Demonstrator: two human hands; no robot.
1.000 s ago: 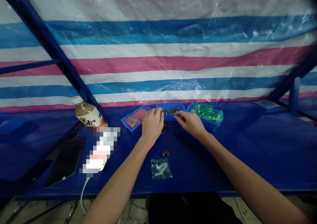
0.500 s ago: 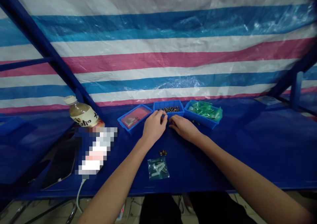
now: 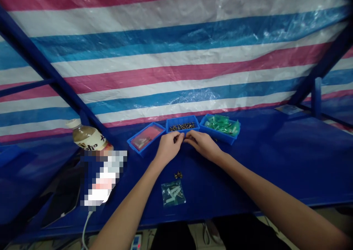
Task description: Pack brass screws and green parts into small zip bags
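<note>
My left hand [image 3: 167,149] and my right hand [image 3: 202,144] rest side by side on the blue table, their fingertips meeting just in front of the middle blue tray [image 3: 182,125], which holds small dark screws. Both hands have fingers curled in a pinch; whatever they hold is too small to make out. To the left stands a blue tray [image 3: 145,137] with a pinkish bag in it, to the right a blue tray [image 3: 220,126] of green plastic bags. Closer to me lie a few loose screws [image 3: 178,175] and a small clear bag [image 3: 173,193] with white parts.
A capped drink bottle [image 3: 86,138] stands at the left, beside a blurred-out object and a dark tablet [image 3: 64,198] with a white cable. A striped tarp hangs behind the table, with blue frame posts [image 3: 316,95] on either side.
Both hands drew back from the middle tray toward me and came together, fingertips now touching. The view tilted a little.
</note>
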